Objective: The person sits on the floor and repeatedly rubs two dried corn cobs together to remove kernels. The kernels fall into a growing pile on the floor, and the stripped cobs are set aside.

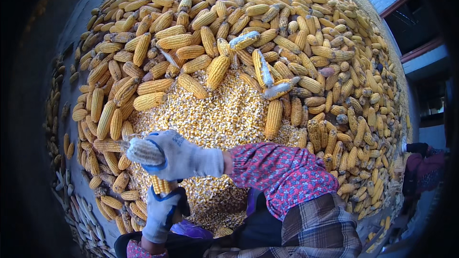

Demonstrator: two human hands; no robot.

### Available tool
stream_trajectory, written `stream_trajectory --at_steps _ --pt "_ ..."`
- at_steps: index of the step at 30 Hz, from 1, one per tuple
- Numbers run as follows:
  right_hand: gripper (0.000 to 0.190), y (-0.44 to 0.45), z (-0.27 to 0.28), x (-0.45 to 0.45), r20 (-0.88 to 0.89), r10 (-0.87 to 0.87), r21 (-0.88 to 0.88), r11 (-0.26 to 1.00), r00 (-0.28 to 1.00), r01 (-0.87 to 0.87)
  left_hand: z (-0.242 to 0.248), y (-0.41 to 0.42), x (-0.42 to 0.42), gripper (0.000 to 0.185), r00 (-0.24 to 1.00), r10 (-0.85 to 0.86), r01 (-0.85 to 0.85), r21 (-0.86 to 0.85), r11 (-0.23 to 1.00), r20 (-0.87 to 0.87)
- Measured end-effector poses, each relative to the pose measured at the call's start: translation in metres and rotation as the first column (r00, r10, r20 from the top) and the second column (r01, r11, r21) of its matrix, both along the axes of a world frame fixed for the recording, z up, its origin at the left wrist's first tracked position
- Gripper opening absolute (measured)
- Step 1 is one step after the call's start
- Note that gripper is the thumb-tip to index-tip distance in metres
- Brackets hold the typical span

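Both my hands wear pale knit gloves with blue coating. My right hand (179,156) is closed around a bare, whitish corn cob (145,151) whose end sticks out to the left. Just below, my left hand (163,209) grips an ear of corn (161,185) with yellow kernels, its upper part showing between the two hands. Under and behind them lies a heap of loose corn kernels (215,118). A few partly stripped ears, one of them a corn ear with a pale bare strip (264,70), rest at the heap's far edge.
Many unshelled corn ears (175,41) surround the kernels on the far side, left and right. Bare cobs (84,215) lie on the floor at lower left. Purple material (192,229) shows by my legs. At the far right edge another person (423,168) is partly visible.
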State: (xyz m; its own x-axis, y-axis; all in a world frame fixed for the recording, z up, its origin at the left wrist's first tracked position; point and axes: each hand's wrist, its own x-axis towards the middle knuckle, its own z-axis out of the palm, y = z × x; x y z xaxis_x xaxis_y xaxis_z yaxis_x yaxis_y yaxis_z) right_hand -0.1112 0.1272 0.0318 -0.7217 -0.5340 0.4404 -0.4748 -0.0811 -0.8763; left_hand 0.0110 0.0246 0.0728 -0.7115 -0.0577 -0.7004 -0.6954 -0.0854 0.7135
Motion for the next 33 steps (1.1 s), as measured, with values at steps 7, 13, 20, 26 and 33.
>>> stream_trajectory --at_steps 7,13,20,26,33 --pt "0.019 0.002 -0.012 -0.024 0.821 0.060 0.023 0.990 0.568 -0.137 -0.068 -0.011 0.005 0.033 0.883 -0.203 -0.091 -0.579 0.811 -0.423" --pt "0.035 0.032 -0.027 -0.039 0.723 0.563 -0.491 0.826 0.401 -0.276 -0.019 -0.014 -0.008 0.036 0.996 0.084 -0.088 0.220 0.972 0.029" --pt "0.018 0.019 -0.025 -0.023 0.841 0.328 -0.361 0.933 0.431 -0.005 -0.027 -0.010 -0.011 0.039 0.969 -0.198 0.172 -0.172 0.970 -0.148" --pt "0.026 0.026 -0.029 -0.032 0.834 0.367 -0.383 0.923 0.412 -0.046 -0.038 -0.007 -0.009 0.040 0.976 -0.167 0.138 -0.199 0.970 -0.140" --pt "0.018 0.014 -0.020 -0.016 0.481 -0.007 -0.093 0.994 0.877 0.059 -0.012 -0.009 -0.012 0.039 0.993 -0.080 0.052 0.300 0.953 0.083"
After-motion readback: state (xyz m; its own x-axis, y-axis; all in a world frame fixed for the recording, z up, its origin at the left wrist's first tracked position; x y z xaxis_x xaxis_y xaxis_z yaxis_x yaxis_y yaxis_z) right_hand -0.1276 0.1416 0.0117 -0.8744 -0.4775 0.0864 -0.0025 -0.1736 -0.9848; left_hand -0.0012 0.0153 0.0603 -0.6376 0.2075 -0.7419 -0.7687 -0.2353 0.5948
